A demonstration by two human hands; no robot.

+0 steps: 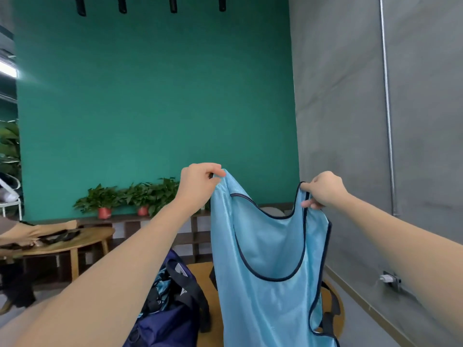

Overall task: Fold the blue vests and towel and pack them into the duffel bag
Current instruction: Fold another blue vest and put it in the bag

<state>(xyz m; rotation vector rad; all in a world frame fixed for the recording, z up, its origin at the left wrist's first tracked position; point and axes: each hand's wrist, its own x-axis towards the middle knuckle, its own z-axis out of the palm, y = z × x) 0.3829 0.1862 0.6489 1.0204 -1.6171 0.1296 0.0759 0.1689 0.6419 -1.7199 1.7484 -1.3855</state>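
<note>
vest (pixel 270 259) right of duffel bag (pixel 170 319)

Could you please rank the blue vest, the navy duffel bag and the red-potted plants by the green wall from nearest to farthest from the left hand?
1. Blue vest: its shoulder is pinched in the left hand.
2. Navy duffel bag: below, on the round table.
3. Red-potted plants: on the shelf against the green wall, farthest back.
</note>
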